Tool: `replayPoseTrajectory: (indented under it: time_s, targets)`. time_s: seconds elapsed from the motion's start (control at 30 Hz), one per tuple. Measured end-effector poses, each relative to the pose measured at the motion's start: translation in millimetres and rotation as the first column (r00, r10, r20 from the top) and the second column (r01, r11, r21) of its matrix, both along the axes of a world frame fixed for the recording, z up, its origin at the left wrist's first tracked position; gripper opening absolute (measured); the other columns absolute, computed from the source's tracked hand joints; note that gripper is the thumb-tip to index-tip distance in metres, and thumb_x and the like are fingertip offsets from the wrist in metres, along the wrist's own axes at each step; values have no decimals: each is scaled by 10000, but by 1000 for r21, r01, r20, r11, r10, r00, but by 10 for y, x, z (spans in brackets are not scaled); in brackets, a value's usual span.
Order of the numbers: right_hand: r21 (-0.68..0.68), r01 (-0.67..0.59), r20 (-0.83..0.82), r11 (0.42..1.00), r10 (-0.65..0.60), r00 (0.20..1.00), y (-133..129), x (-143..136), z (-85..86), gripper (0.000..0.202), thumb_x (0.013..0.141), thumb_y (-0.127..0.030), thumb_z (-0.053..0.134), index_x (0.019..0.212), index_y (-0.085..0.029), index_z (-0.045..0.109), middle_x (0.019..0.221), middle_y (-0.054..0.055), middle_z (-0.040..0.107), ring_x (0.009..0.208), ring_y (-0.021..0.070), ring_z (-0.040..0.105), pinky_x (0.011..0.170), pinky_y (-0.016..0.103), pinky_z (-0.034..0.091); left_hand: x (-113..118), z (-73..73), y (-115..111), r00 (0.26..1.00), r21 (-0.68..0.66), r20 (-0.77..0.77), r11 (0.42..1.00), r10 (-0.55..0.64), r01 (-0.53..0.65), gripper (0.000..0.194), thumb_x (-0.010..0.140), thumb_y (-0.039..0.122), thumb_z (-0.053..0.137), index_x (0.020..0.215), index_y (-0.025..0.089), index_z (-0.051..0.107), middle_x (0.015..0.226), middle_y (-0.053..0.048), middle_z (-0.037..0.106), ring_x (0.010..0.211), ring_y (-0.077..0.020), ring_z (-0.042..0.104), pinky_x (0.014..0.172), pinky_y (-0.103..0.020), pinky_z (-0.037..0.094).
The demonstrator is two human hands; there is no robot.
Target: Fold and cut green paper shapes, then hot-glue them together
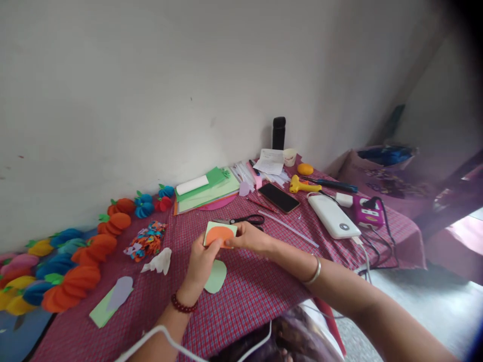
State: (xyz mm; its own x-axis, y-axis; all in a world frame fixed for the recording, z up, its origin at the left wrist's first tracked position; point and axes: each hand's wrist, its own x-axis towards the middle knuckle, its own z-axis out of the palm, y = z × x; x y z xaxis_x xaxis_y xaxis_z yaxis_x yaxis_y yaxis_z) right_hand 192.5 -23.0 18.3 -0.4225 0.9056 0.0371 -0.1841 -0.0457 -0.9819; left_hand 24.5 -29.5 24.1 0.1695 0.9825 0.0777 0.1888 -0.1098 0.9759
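Note:
My left hand grips the lower left side of a small pale green paper piece, its thumb on a rounded orange paper cutout lying on top. The right side of both papers is pinched in my right hand. Just below them, a rounded pale green paper cutout rests on the checked tablecloth. Black-handled scissors lie behind my hands, their blades pointing left.
Folded paper pumpkins line the left side, near paper scraps and crumpled white tissue. Coloured sheets lie at the back. Rightward are a phone, yellow glue gun, white power bank and purple power strip with cables.

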Motion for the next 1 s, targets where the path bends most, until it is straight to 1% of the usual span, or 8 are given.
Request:
replayPoseTrajectory:
  time_s: [0.07,0.2,0.33,0.4,0.47,0.67,0.8,1.0]
  targets:
    - [37,-28,66,999,26,997,3,55,21,193,606,-243,726,685,-117,603,582,-65,522,534,53,429,531,183,343,-43,55,49,995,-54,41,994,-93,95,211,728,302,652,889,166,658,776,-12,674,661,-141,578,603,-233,440]
    - [197,-136,377,971,53,925,15,135,47,111,657,-194,680,659,-110,606,536,-74,471,509,55,402,498,178,310,-114,106,117,979,-178,82,963,-189,201,157,628,225,776,701,120,685,621,8,646,556,-103,551,519,-186,397]
    - [414,-165,649,895,-163,743,93,245,118,172,816,-280,579,859,-124,636,701,-31,585,628,87,510,579,183,381,-151,115,162,971,-234,219,961,-94,146,174,592,183,813,704,112,701,595,17,665,507,-78,557,495,-164,408]
    - [488,-104,686,866,-308,659,155,352,138,226,890,-271,475,999,-122,606,863,27,631,755,118,555,679,215,411,-176,135,191,943,-252,333,963,-5,94,212,583,202,822,745,136,702,666,4,709,574,-105,622,579,-194,480]
    - [533,-53,712,845,-414,567,211,466,122,222,874,-217,464,1001,-94,598,961,104,623,870,178,557,773,282,406,-209,156,221,889,-273,451,961,85,47,220,563,210,828,729,163,691,701,1,727,634,-131,661,637,-236,519]
    - [541,-125,804,832,-467,368,259,557,-28,262,760,-119,534,1011,-110,610,1032,154,615,968,249,562,846,332,390,-276,161,255,700,-336,678,942,224,24,158,582,153,776,693,182,668,654,10,708,630,-145,661,607,-278,531]
    - [526,-128,828,841,-472,303,236,490,-55,286,775,-126,515,1049,-116,596,1061,167,609,993,262,563,858,339,388,-255,177,236,655,-365,716,929,241,57,144,589,134,755,705,168,676,669,-7,712,647,-161,666,603,-289,531]
    - [516,-30,826,856,-488,281,263,526,-24,333,764,-167,534,1092,-132,580,1010,138,648,940,244,606,763,285,407,-266,257,181,650,-371,707,929,279,5,167,582,96,778,700,173,688,696,-2,739,663,-161,685,617,-277,552]
